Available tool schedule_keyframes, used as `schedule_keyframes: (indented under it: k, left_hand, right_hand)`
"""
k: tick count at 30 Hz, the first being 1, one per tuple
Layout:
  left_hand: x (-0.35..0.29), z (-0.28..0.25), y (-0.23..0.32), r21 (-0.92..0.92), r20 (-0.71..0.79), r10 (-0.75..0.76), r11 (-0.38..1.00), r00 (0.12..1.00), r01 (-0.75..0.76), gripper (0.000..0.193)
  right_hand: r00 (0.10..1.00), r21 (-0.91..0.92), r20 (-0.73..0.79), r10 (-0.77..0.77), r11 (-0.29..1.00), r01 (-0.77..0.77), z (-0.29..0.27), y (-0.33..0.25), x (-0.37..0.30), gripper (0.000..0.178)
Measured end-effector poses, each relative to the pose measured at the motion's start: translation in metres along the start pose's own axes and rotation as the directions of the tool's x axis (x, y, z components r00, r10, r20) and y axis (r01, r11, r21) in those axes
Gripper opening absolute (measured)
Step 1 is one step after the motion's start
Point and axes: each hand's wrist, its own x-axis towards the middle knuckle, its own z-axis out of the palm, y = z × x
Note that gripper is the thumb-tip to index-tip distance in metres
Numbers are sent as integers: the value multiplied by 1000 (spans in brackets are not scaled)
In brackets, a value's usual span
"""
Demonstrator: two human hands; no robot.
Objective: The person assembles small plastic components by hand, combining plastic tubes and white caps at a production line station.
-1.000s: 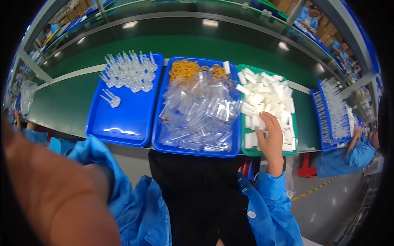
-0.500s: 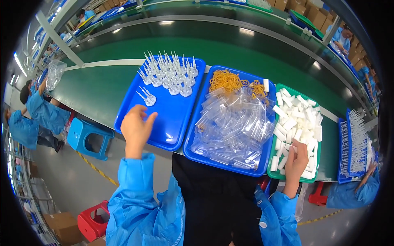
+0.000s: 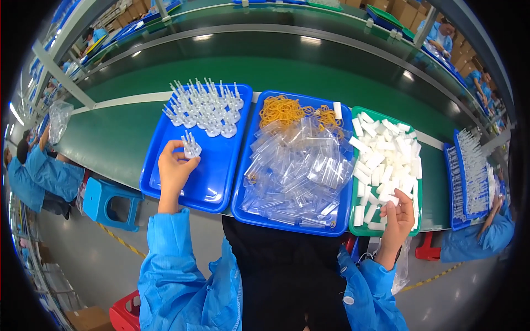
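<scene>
White block (image 3: 392, 199) pinched in our right hand (image 3: 399, 214), right of the bags (image 3: 298, 171); pronged piece (image 3: 191, 148) in our left hand (image 3: 175, 166), left.

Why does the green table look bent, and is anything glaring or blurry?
In the head view, fisheye distortion bends the green table; glare whitens spots on the left blue tray and the clear plastic sleeves; the left hand and right hand look fairly sharp.

On the worktop (image 3: 110, 138): two blue trays (image 3: 207, 194), one green tray (image 3: 361, 231), two hands (image 3: 173, 172); white blocks (image 3: 386, 160), stemmed clear pieces (image 3: 190, 120), orange bands (image 3: 279, 113) and clear sleeves (image 3: 298, 176) too many for exact counting. Nearby, one blue stool (image 3: 110, 205).
</scene>
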Motion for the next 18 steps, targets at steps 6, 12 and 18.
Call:
schedule_keyframes:
  k: [6,12,18]
  left_hand:
    - [-52,20,68,-543,202,1,832,979,111,45]
    - [-99,57,124,-562,343,137,822,929,86,42]
    - [-121,85,131,-697,389,300,714,871,65,44]
  right_hand:
    - [999,117,-26,34,993,-31,4,6,-5,16]
    - [993,275,31,116,954,-121,22,-4,-11,20]
    - [989,350,145,5,935,-56,27,-9,-15,12]
